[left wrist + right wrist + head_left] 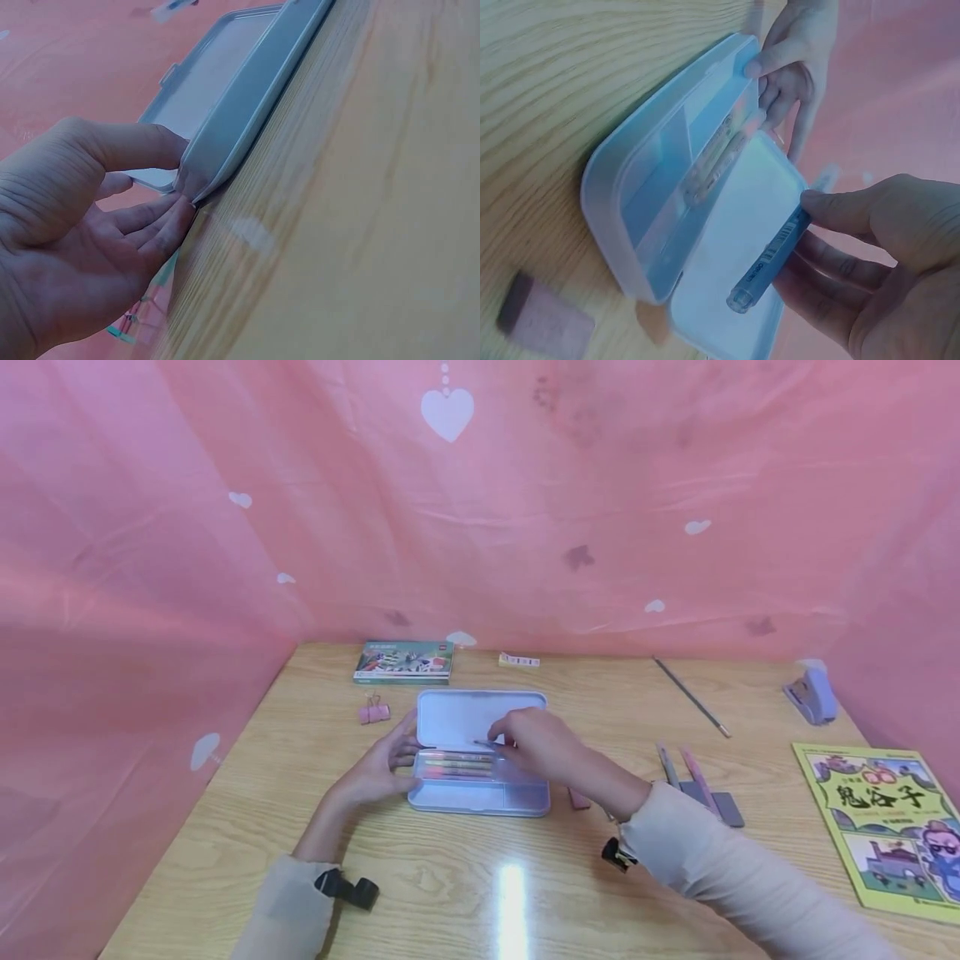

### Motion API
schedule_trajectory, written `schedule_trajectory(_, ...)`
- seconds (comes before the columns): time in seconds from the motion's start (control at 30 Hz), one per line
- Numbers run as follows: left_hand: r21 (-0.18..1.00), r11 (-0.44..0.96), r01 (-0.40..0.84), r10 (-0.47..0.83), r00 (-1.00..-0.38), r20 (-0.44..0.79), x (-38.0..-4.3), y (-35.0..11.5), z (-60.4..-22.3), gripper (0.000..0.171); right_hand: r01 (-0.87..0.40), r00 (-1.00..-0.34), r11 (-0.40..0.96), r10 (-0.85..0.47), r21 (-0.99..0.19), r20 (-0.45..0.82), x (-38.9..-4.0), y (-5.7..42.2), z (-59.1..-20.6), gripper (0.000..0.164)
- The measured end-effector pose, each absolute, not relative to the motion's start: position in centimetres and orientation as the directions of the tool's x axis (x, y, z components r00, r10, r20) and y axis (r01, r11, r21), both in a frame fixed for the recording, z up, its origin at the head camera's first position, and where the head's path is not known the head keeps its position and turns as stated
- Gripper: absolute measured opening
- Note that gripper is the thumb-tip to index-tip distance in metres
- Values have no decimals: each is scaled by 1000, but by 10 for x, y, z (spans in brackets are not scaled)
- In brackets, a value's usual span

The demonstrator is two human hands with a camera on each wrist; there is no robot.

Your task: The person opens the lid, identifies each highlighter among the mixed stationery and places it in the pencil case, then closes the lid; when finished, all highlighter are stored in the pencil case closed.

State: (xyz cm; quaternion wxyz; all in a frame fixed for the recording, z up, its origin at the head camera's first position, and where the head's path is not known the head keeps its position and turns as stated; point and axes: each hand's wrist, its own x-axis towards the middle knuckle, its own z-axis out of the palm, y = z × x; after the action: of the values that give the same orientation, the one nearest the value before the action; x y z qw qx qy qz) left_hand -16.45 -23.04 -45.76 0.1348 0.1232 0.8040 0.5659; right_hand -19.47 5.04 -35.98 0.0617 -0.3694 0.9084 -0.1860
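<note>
An open light-blue pencil case (459,795) lies on the table, its lid tipped back. Several pens (459,765) lie in the tray nearest the hinge. My left hand (377,770) holds the left end of the case, thumb on the rim and fingers along the outer end, as the left wrist view (90,202) shows the hand. Above the case my right hand (536,742) pinches a grey-blue marker (769,262) between thumb and fingers. In the right wrist view the marker is held across the lid (727,292), its clear end pointing down.
A pink eraser (579,799) is right of the case, a pink binder clip (374,712) left. Behind are a flat box (403,663) and a small pack (519,660). To the right are a pencil (690,695), two pens on a grey pad (729,810), a stapler (813,696) and a book (885,827).
</note>
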Motion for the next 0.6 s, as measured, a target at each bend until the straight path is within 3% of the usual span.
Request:
schedule_trajectory(0.2,945,323,40,346,-935,-79,-164,-231,-458,108,-667,-679,609,-734,-429,14,-195,40,-377,19)
schedule_trajectory(0.6,951,310,20,351,-932,-95,-166,-232,-458,108,-626,-677,629,-732,-461,-78,-195,41,-406,16)
